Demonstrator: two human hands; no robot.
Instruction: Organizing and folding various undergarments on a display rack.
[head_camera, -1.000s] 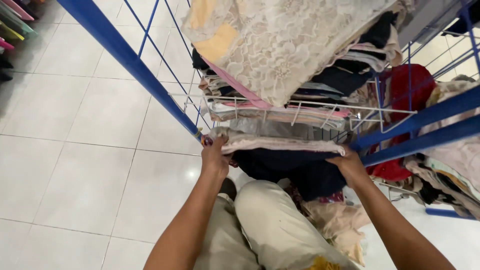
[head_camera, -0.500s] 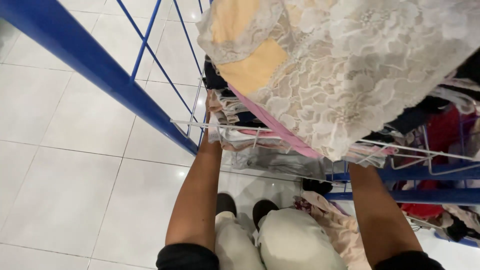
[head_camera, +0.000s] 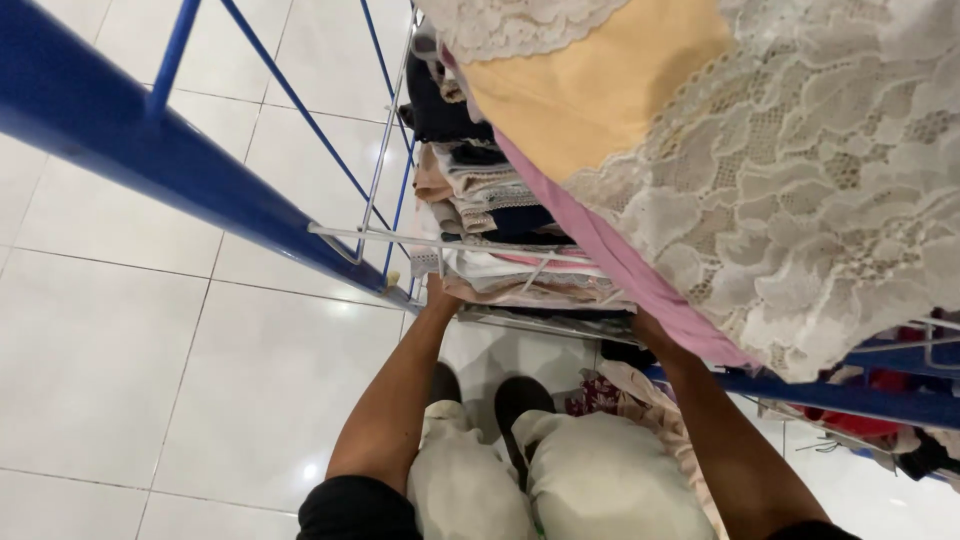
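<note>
Nearest the camera, two bare forearms rise from pale trousers and dark shoes toward the underside of a blue drying rack (head_camera: 170, 165). The left hand (head_camera: 437, 293) meets the lower edge of a stack of folded clothes (head_camera: 500, 235) resting on the rack's white wire shelf (head_camera: 400, 240); its fingers are tucked under the fabric, so I cannot tell how far they are closed or whether they grip anything. The right hand (head_camera: 648, 330) is mostly hidden behind a pink cloth edge (head_camera: 620, 260), and its grasp cannot be made out either.

Farther up, a cream lace garment (head_camera: 830, 190) over a yellow one (head_camera: 590, 90) hangs across the top rail. Red and patterned pieces sit lower right, just above the white tiled floor (head_camera: 130, 380).

The risk, as I judge it: the stack leans outward past the wire, so an uneven pull from below could slide the layers off onto the floor. The lace could also snag on a wire end, and the draped pieces overhead could be dragged down.
</note>
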